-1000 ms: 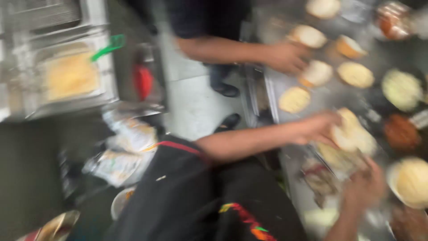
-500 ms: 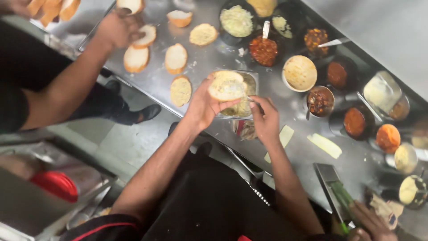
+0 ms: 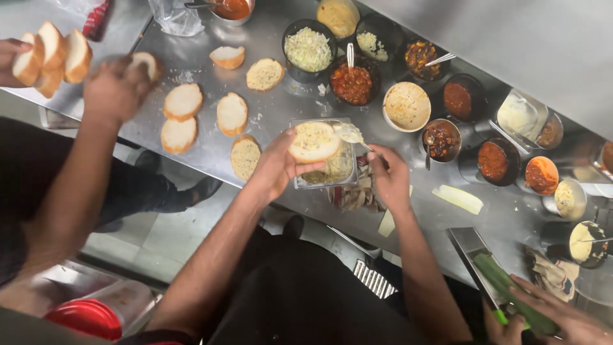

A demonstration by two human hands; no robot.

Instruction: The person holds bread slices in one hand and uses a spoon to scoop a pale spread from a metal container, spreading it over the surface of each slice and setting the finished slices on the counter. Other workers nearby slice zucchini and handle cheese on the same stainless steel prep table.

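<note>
near the middle of the frame, my left hand [image 3: 276,167] held a bread slice [image 3: 314,141], spread side up, with the fingers curled under it and the thumb pressed on its near edge. the slice sat just above a clear square tub [image 3: 329,171] of pale spread on the steel counter [image 3: 281,105]. my right hand [image 3: 389,179], just right of the tub, pinched the handle of a spoon [image 3: 350,133] whose loaded bowl touched the right edge of the slice. under that hand lay a crumpled cloth [image 3: 353,195].

to the left of the slice, more bread slices [image 3: 211,108] lay flat on the counter in loose rows. above and to the right stood round bowls: shredded white filling [image 3: 308,48], a red sauce [image 3: 350,84] with a spoon in it, a pale grainy bowl [image 3: 407,106], and darker relishes further right.

at the upper left, another person's hand [image 3: 115,89] was blurred above the counter, gripping a piece of bread, while a second hand at the frame's edge held a stack of slices [image 3: 52,56]. in the lower right corner, a third person's hand [image 3: 559,316] rested on something long and green [image 3: 511,291] on a metal tray [image 3: 469,246].
</note>
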